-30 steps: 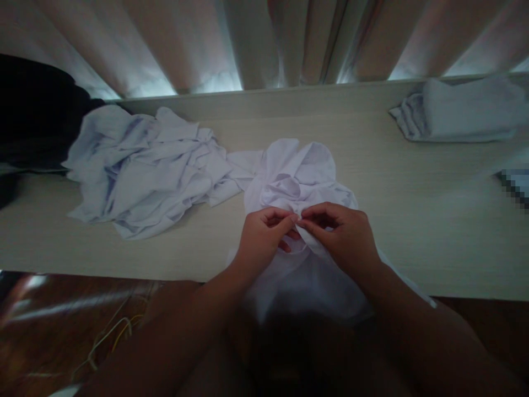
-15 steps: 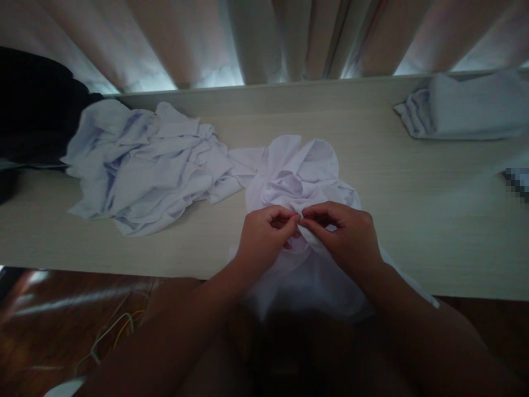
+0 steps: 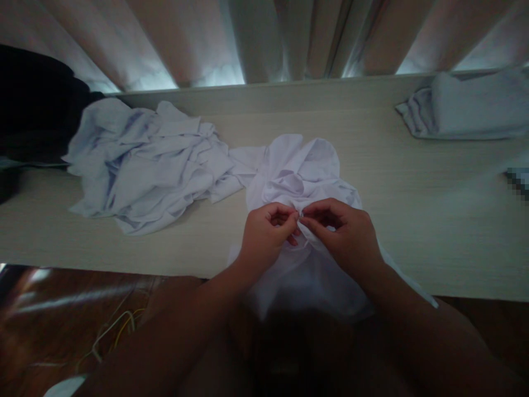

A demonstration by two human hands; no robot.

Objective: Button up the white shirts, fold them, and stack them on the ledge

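Observation:
A crumpled white garment (image 3: pixel 303 171) lies on the pale wooden table (image 3: pixel 433 220) in front of me and hangs over its near edge. My left hand (image 3: pixel 264 237) and my right hand (image 3: pixel 345 237) meet at its middle. Both pinch the same small fold of white cloth between thumb and fingertips, and the fingertips touch each other. The cloth under my palms is hidden.
A heap of crumpled white clothes (image 3: pixel 144 165) lies at the left of the table. A folded stack of white cloth (image 3: pixel 467 107) sits at the far right. Curtains (image 3: pixel 264 38) hang behind. A dark object (image 3: pixel 28 105) is at far left. Yellow cords (image 3: pixel 111 331) lie on the dark floor.
Both hands stay pinched on the same fold; they have shifted only slightly, with small finger movements. Nothing else has moved.

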